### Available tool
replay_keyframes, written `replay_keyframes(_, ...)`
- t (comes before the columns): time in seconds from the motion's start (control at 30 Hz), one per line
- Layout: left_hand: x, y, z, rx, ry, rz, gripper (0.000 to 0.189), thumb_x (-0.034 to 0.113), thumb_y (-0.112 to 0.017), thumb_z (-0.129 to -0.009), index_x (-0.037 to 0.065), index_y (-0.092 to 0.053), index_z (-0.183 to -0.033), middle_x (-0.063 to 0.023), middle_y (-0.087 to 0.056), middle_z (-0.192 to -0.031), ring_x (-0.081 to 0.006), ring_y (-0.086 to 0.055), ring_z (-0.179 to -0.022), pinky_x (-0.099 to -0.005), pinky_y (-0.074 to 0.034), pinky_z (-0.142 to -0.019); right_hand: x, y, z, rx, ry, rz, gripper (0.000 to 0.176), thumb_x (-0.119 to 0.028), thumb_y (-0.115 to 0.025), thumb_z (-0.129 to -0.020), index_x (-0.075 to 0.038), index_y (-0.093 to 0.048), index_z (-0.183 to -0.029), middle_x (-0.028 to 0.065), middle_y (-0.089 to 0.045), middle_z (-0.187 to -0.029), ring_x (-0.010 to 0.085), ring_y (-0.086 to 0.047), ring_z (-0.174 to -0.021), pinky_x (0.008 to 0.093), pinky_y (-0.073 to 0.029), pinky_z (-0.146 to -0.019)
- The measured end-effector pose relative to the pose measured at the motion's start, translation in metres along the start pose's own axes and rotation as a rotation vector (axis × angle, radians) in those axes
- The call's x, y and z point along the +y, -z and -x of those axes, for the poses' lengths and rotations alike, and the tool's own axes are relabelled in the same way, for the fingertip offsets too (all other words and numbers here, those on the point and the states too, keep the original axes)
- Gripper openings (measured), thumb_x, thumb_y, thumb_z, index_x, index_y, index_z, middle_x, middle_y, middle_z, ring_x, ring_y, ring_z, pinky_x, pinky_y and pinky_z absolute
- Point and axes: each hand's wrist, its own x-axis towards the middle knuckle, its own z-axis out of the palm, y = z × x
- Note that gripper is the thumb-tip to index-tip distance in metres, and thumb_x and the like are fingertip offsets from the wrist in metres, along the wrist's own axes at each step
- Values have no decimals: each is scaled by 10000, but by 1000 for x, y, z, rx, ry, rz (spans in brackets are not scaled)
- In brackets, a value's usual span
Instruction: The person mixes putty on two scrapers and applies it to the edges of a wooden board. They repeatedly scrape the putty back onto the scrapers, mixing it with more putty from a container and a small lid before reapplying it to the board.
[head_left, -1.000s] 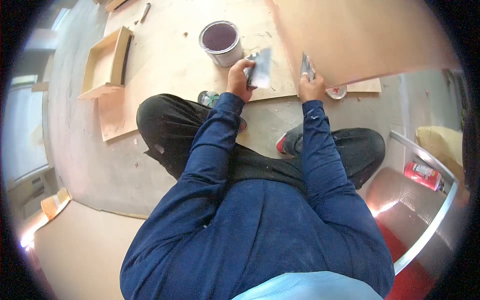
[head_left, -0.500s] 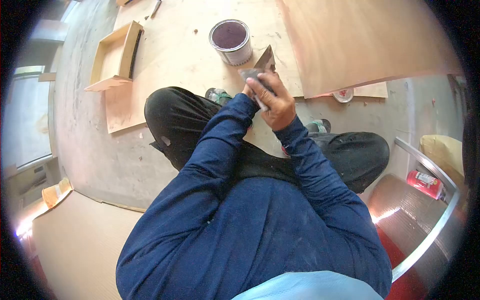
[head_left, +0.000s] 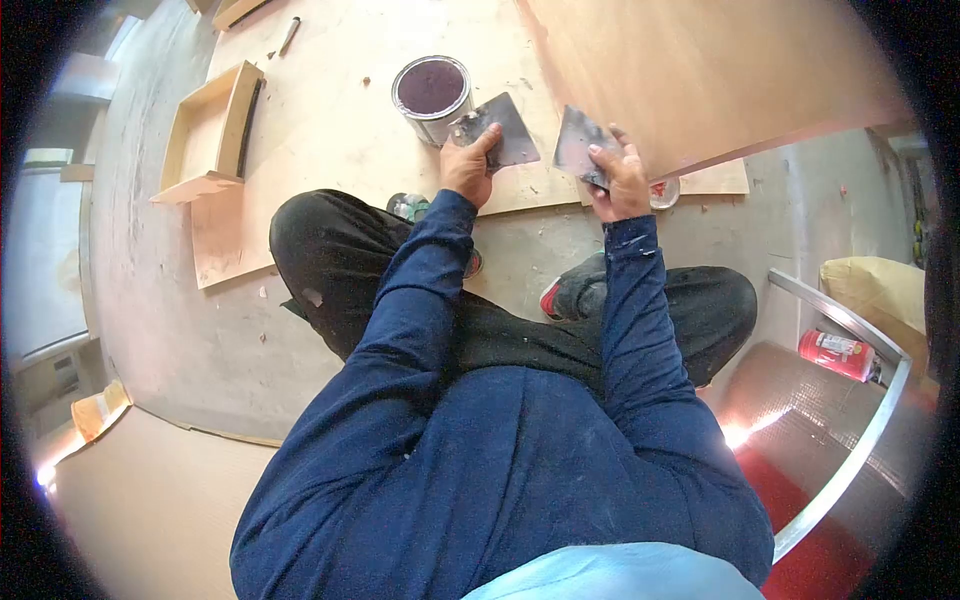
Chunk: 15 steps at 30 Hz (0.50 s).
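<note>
My left hand [head_left: 468, 168] is closed on a dark, flat metal scraper plate [head_left: 512, 135], just in front of an open round can [head_left: 432, 92] with dark purplish-brown contents. To its right, my right hand [head_left: 622, 178] grips a second scraper plate [head_left: 578, 145], greyish and smeared, its thumb on the face. The two plates are apart, with a narrow gap between them. Beneath the hands lie a plywood sheet [head_left: 330, 130] and the grey floor.
A wooden drawer-like box [head_left: 208, 130] rests at the left. A large wooden panel [head_left: 720, 70] stands at upper right, with a small round lid [head_left: 664, 192] by its edge. A red bottle [head_left: 838, 354] lies at the right near a metal frame [head_left: 850, 460].
My hands have separated: the left moved left toward the can, the right moved right and slightly up. Both plates now show flat and apart. The view has shifted slightly.
</note>
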Motion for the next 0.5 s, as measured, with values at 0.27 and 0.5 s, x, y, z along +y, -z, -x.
replay_keyframes(0.27, -6, -7, 6, -203, -131, 5, 329, 1, -630, -877, 24, -524, -1188, -113, -635, -1063, -212, -649, -917, -344, -570, -783, 29, -27, 12, -154, -66, 142, 479, -285, -747, -827, -55, -493, -1162, 4, -620, -868, 72, -556, -555, 202, -366, -332)
replay_keyframes(0.5, 6, -7, 16, -301, -118, -5, 343, -27, -636, -852, -8, -535, -1179, -109, -643, -1070, -193, -638, -935, -347, -549, -814, 66, 8, -39, 163, 199, 358, 452, -217, -745, -832, -44, -475, -1150, 56, -632, -838, 116, -579, -515, 231, -371, -333)
